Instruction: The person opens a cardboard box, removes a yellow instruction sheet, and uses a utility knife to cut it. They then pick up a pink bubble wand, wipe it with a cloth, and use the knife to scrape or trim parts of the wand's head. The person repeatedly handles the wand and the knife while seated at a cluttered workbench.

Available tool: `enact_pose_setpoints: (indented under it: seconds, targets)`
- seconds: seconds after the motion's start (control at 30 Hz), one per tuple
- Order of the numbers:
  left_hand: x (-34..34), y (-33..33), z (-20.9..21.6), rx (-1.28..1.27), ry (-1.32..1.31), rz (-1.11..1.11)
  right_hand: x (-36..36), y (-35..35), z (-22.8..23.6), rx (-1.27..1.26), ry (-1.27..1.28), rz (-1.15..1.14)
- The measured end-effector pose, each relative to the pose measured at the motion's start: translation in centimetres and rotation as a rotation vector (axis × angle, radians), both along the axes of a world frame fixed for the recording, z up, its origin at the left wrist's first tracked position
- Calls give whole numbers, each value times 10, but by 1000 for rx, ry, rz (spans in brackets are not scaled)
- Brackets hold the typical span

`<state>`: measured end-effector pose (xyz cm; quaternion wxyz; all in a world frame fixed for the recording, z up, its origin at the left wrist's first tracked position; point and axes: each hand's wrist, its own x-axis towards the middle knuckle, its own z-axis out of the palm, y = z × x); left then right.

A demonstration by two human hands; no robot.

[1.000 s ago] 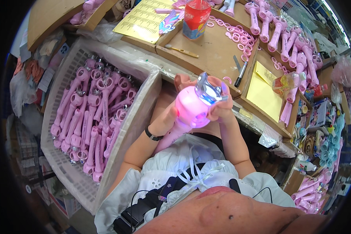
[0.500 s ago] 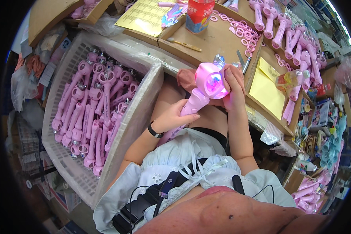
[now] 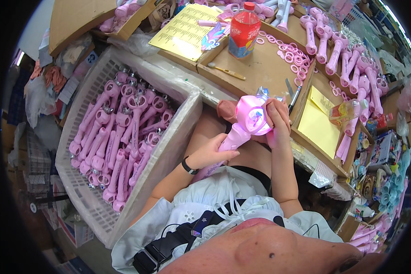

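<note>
A pink toy wand (image 3: 235, 138) with a glowing round head and a silvery crown-like tip is held over my lap. Its handle slants down and left toward my waist. My left hand (image 3: 211, 152) is wrapped round the handle just below the head. At the head's right side, my right hand (image 3: 278, 119) grips a salmon-coloured cloth (image 3: 282, 112) and presses it against the wand. Another part of the cloth shows to the left of the head. Part of my right fingers is hidden by the cloth and wand.
Left of me stands a white plastic crate (image 3: 73, 182) full of similar wands. Ahead, a cardboard tray (image 3: 265, 73) holds pink rings, a red-capped bottle (image 3: 245, 34), a brush (image 3: 227, 71) and a blade. Yellow paper (image 3: 317, 121) and more wand bodies (image 3: 351, 68) lie to the right.
The view has shifted, so the crate and tray sit lower and further right in it. Both hands keep hold, and the wand's lit head looks slightly turned, its glow fainter.
</note>
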<state>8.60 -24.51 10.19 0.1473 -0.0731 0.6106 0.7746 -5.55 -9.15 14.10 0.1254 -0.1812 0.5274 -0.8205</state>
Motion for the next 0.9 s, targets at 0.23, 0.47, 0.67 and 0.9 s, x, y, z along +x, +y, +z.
enact_pose_setpoints:
  seconds: [0.23,0.47,0.67,0.9]
  targets:
    - [0,2,-3,-13,-19,19,3,-1,-7,19,-81,-71]
    - [1,4,-4,68,19,65,6,2,-1,62,-102,-17]
    - [7,-3,-5,50,21,31,9,14,2,59,-167,190]
    - [12,-6,-4,-7,82,-20,14,16,-6,326,346,40]
